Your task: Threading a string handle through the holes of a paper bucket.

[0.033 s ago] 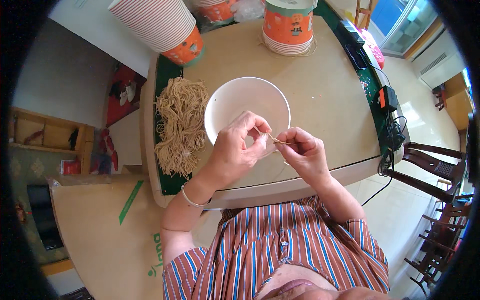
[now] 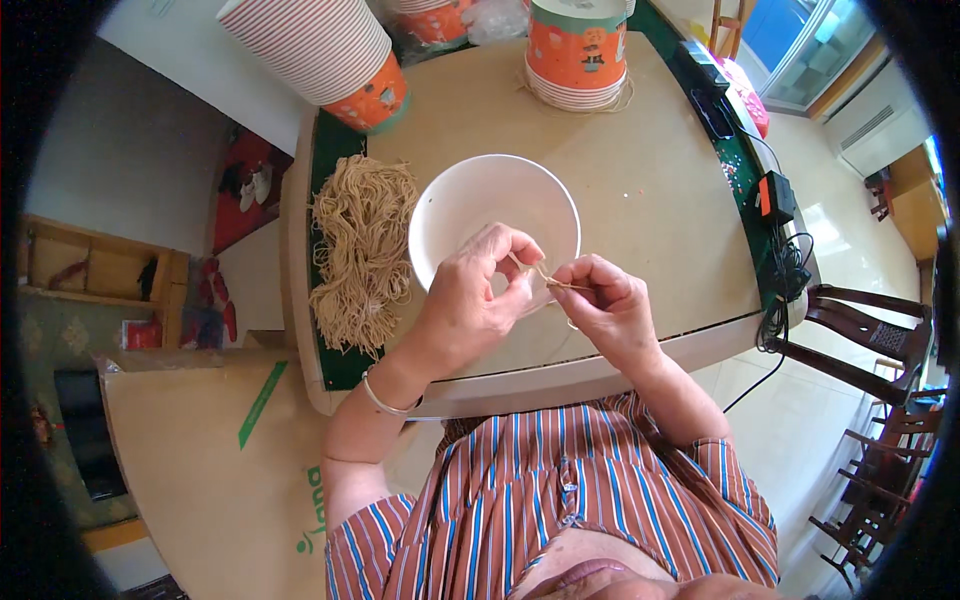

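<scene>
Both of my hands meet over the near rim of a white paper bucket (image 2: 495, 185), which stands mouth up on the table. My left hand (image 2: 478, 283) is closed in a pinch on a thin tan string (image 2: 548, 279) at its thumb and fingertips. That same string is pinched by my right hand (image 2: 608, 302), and a loop or knot shows between the two. Part of the bucket's near side is hidden behind my hands. To the left of the bucket lies a heap of tan strings (image 2: 362, 255).
A tall stack of nested buckets (image 2: 320, 55) leans at the back left. Farther back stand upside-down orange buckets (image 2: 578, 60) with string around their base. Black cables and an adapter (image 2: 776, 198) run along the right table edge. A large cardboard box (image 2: 200, 430) sits at lower left.
</scene>
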The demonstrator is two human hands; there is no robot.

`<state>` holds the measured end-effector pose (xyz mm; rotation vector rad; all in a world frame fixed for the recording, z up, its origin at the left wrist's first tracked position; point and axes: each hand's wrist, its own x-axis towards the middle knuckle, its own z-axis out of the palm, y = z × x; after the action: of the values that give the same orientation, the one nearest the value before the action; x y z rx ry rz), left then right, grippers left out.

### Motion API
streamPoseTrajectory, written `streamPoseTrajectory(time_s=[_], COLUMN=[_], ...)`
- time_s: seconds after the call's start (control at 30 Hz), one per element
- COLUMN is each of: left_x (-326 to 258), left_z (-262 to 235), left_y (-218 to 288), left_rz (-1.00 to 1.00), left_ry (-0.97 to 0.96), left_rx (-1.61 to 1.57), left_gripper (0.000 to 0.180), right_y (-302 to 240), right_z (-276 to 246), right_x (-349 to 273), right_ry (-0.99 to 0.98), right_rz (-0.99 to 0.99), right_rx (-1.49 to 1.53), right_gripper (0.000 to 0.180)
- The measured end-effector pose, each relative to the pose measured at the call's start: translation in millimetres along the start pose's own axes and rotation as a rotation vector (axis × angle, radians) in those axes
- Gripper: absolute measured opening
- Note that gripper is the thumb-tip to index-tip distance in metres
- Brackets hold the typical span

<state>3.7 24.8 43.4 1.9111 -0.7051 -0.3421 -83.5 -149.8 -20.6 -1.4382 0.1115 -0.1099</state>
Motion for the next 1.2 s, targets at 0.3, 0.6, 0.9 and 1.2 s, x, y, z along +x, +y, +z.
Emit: streamPoseTrajectory(time_s=[0.3, 0.6, 0.9, 1.2], left_x=[-5, -4, -7, -6], left_z=[4, 8, 10, 13], left_y=[4, -7, -5, 0], left_rz=[0.317, 0.388, 0.429, 0.291], left_ry=[0.012, 0.107, 0.153, 0.09], left_rx=[0.192, 0.373, 0.404, 0.244], left_gripper=[0.026, 0.015, 0.014, 0.011], right_y=[3, 3, -11, -19], right_z=[3, 2, -1, -8], right_x=[0, 0, -2, -8], right_ry=[0.078, 0.082, 0.048, 0.11], right_rz=[-0.022, -0.023, 0.076, -0.173], right_rx=[-0.015, -0.037, 0.027, -0.262], right_gripper=[0.006, 0.004, 0.005, 0.012])
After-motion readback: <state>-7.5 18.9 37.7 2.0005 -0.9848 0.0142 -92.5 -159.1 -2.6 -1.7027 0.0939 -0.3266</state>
